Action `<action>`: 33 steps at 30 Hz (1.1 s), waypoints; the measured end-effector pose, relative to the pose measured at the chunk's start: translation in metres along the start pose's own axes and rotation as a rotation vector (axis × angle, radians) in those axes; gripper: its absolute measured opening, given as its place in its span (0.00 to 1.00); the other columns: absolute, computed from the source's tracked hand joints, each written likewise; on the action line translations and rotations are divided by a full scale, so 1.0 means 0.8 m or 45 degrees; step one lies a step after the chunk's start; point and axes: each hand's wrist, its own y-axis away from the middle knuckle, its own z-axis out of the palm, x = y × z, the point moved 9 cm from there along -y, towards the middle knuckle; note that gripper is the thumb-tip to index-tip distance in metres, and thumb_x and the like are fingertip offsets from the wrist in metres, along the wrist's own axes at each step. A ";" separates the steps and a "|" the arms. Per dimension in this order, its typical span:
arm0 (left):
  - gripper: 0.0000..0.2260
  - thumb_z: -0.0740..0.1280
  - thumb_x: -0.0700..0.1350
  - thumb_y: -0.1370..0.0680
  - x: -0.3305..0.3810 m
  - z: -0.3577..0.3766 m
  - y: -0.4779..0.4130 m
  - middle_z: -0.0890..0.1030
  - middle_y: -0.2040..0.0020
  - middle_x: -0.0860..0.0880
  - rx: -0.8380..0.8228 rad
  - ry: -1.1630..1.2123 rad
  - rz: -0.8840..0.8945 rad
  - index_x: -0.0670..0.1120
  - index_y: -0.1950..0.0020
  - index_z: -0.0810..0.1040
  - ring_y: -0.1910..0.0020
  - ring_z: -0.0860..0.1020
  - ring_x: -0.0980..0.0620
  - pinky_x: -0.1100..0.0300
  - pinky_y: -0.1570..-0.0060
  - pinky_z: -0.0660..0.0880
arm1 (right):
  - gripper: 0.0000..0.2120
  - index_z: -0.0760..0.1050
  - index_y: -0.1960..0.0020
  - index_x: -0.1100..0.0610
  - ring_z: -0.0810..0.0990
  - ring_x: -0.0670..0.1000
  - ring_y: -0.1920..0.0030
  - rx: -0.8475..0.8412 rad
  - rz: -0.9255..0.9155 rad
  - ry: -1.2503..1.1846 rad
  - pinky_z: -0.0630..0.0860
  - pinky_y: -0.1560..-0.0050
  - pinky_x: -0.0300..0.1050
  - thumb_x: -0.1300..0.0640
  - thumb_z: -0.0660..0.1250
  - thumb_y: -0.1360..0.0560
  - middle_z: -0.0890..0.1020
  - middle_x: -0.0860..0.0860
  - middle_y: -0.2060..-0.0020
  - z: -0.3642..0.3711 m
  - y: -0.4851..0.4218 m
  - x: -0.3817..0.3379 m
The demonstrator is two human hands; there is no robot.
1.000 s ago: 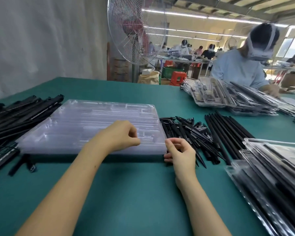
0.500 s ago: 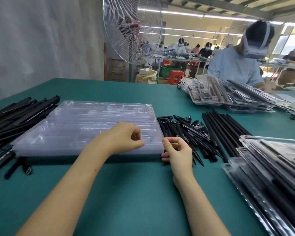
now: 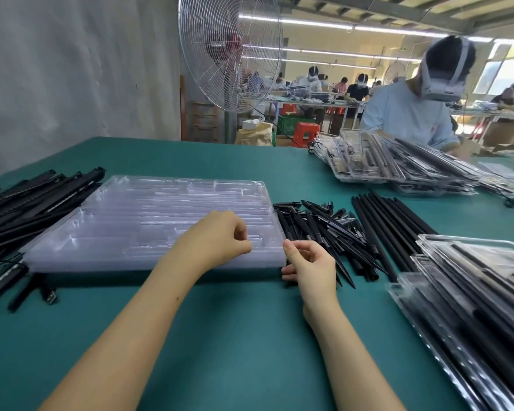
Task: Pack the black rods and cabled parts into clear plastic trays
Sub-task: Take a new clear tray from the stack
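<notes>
- Clear plastic trays (image 3: 149,223) are lying stacked under the left hand (image 3: 217,238), which is curling its fingers against its thumb at the near rim; whether it is pinching the rim is unclear.
- The right hand (image 3: 309,265) is touching the stack's corner with its thumb, fingers curled; its grip is unclear.
- Black rods (image 3: 392,223) are lying beyond the right hand.
</notes>
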 end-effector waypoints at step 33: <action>0.18 0.52 0.27 0.30 0.011 0.036 -0.018 0.67 0.57 0.55 -0.044 -0.134 0.264 0.50 0.56 0.69 0.52 0.73 0.51 0.59 0.49 0.70 | 0.07 0.73 0.56 0.57 0.74 0.44 0.74 -0.091 -0.016 0.025 0.72 0.73 0.35 0.59 0.72 0.28 0.74 0.53 0.64 0.007 0.003 -0.003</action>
